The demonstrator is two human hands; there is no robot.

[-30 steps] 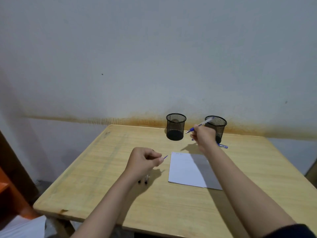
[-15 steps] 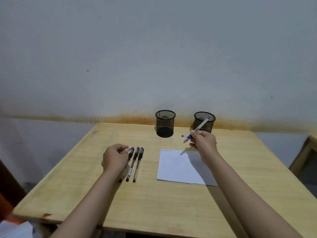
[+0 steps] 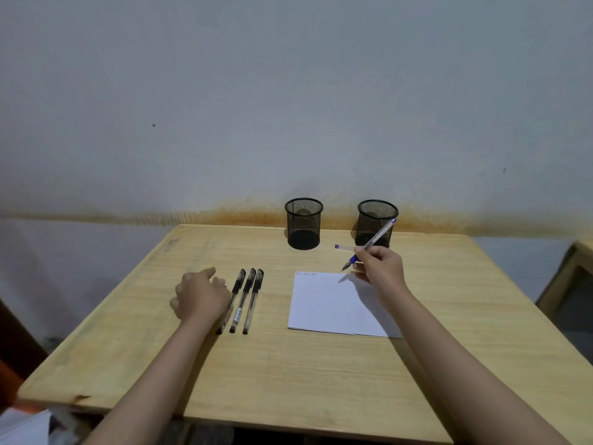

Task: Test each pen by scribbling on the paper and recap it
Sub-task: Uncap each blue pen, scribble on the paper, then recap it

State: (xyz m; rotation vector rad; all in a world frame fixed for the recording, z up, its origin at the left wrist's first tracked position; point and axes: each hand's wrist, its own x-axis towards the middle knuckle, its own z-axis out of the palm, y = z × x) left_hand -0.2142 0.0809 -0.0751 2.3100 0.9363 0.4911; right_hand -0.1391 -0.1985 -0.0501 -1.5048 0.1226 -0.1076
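Note:
My right hand point(image 3: 380, 266) grips an uncapped clear pen with a blue grip point(image 3: 372, 242), its tip pointing down-left just above the far edge of the white paper point(image 3: 330, 303). Faint writing marks the paper's top left corner. Three capped black pens point(image 3: 245, 300) lie side by side left of the paper. My left hand point(image 3: 199, 297) rests palm down on the table, touching the leftmost black pen, with thumb and index finger apart. No cap shows in it. Another clear pen with a purple end point(image 3: 345, 247) lies behind my right hand.
Two black mesh pen cups stand at the back of the wooden table point(image 3: 288, 380), the left cup point(image 3: 303, 224) and the right cup point(image 3: 375, 221), close to the stained wall. A second wooden piece of furniture point(image 3: 571, 284) sits at the right edge.
My left hand moved left from beside the paper to the three black pens and spread out; the small blue cap it pinched is out of sight. My right hand lowered the pen tip toward the paper.

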